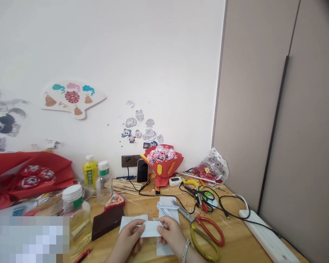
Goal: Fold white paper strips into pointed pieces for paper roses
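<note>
Between my two hands is a small white folded piece of paper (151,230), held above the wooden table. My left hand (131,233) pinches its left end between thumb and fingers. Its right end is gripped the same way by my right hand (171,232), which has a silver bangle at the wrist. Beneath and behind the hands lie a white paper sheet (127,220) on the left and white paper strips (167,206) on another sheet. Large scissors (205,232) with one red and one yellow handle lie just right of my right hand.
A dark brown box (107,223) and clear jars (76,228) stand on the left. Behind are a red paper bouquet (163,164), a phone (142,171), wooden sticks (126,186) and black-handled scissors (201,195). A white power strip (268,237) with black cable lies on the right.
</note>
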{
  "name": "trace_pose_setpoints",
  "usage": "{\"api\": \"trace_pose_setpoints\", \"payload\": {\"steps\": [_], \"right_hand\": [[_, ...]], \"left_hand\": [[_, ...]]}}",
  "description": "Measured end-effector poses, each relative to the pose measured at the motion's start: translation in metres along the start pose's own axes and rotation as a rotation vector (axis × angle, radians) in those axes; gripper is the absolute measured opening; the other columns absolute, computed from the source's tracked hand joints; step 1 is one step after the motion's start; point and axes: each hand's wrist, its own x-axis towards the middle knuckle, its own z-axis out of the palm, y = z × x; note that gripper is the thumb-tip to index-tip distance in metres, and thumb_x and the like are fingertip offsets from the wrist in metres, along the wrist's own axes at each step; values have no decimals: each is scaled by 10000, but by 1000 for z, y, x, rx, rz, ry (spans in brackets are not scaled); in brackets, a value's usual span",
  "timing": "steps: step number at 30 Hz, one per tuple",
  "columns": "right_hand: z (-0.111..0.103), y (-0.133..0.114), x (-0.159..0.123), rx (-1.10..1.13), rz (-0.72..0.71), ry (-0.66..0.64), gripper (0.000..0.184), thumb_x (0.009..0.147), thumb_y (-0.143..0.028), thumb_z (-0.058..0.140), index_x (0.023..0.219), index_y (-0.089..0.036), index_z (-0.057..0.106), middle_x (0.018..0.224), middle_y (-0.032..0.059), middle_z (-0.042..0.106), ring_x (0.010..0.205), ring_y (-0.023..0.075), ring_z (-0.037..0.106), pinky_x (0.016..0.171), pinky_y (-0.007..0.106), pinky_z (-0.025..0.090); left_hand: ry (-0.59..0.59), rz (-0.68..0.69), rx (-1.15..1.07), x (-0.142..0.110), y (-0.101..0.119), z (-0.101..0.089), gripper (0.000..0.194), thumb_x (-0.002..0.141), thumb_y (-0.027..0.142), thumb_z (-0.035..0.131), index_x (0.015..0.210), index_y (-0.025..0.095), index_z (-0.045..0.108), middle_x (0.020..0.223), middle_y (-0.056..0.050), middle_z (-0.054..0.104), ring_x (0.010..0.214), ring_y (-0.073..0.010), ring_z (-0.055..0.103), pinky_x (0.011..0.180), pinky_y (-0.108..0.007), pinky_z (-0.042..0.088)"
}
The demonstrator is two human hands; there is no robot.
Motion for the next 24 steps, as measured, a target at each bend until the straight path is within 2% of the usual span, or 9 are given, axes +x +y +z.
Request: {"api": "trace_pose_setpoints", "payload": {"steps": [5,12,16,24], "right_hand": [[2,-5,-2,122,16,0,594,495,-562,610,859,-100,528,375,-72,463,304,47,369,338,169,233],[0,-13,-7,366,27,-18,497,540,-459,652,888,-111,582,418,-53,482,336,40,375,387,177,290],[-1,-15,-8,390,44,-12,471,509,-421,684,860,-115,607,423,-49,485,343,37,363,410,190,311],[2,-6,-2,329,70,57,445,482,-436,677,779,-111,612,390,-40,494,316,46,386,372,173,252]], "left_hand": [[-13,-49,-161,-2,7,-1,455,528,463,645,812,115,571,326,53,512,229,-31,340,280,-137,187],[-97,-131,-434,-8,7,-4,371,596,317,658,918,151,582,440,36,548,332,-25,384,337,-125,248],[-72,-133,-411,-7,9,-4,344,581,301,663,881,145,598,418,39,543,311,-23,365,329,-128,226],[9,-161,-344,-5,12,-3,313,538,298,648,804,139,600,365,33,542,268,-38,374,309,-132,198]]}}
